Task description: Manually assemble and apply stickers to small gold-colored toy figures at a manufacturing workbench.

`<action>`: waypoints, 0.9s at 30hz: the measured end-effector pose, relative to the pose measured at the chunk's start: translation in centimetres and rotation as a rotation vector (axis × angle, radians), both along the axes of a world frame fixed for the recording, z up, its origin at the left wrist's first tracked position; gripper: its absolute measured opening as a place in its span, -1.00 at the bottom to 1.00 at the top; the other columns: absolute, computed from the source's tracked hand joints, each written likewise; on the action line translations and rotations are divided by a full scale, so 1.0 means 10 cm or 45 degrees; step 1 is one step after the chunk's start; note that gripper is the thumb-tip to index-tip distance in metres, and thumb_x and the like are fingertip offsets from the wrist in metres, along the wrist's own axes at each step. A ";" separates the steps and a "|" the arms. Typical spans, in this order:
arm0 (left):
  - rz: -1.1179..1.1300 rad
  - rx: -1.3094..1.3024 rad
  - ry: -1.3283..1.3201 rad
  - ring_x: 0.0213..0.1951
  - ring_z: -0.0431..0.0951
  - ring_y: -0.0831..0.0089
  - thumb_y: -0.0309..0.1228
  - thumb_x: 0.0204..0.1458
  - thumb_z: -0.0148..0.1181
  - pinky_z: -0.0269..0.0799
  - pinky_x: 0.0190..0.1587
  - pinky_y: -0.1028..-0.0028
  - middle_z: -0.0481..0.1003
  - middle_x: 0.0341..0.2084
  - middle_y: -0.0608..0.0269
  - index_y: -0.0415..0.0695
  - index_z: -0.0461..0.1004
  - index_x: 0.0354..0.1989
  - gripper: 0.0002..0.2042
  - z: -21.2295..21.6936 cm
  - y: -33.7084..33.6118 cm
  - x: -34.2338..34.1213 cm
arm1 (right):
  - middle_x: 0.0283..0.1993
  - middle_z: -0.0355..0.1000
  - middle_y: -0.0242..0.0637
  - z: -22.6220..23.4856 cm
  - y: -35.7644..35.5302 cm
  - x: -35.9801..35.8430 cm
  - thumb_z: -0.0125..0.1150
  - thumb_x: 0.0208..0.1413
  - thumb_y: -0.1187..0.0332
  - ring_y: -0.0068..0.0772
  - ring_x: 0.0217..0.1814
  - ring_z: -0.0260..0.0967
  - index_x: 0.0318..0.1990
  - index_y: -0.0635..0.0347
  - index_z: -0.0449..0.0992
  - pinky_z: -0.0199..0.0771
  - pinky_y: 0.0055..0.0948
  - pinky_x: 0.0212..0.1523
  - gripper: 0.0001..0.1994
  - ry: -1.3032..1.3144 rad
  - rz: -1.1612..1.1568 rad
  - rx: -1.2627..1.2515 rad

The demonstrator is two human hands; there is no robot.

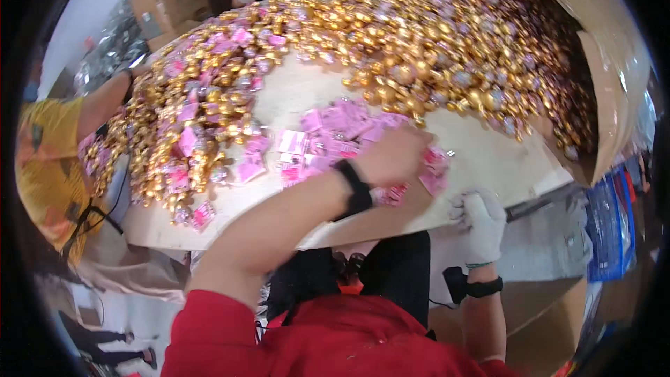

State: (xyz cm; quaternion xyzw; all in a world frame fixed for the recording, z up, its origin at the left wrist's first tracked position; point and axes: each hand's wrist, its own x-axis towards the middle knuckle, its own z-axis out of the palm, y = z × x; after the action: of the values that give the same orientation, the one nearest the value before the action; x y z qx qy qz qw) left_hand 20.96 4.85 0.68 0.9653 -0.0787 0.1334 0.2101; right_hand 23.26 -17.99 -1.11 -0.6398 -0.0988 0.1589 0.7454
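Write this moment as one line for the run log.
left hand: bare, at pink packets, grasp unclear | right hand: white-gloved, by edge of table, grasp unclear | shiny gold pieces: heaped left and beyond

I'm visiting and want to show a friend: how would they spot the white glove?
Find the pale table heaped with shiny gold pieces. At its near edge, toward the right, is the person's right hand, wearing the glove. Its white colour sets it apart from the bare left hand beside the pink packets.
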 end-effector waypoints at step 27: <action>0.237 -0.862 0.004 -0.18 0.46 0.41 -0.43 -0.10 0.36 0.44 -0.16 0.43 0.43 -0.12 0.09 -0.21 0.19 0.18 -0.36 0.56 -0.25 0.12 | -0.30 0.45 -0.24 0.31 0.03 0.13 -0.01 0.17 0.34 -0.47 -0.45 0.42 -0.05 0.31 0.40 0.45 -0.54 -0.45 -0.72 0.116 0.243 0.012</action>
State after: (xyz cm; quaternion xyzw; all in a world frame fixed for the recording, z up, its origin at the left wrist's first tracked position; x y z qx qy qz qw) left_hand 22.14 2.34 6.26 0.8441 0.0585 0.1690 0.5055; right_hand 24.56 -17.64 2.00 -0.6160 -0.1261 0.2575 0.7337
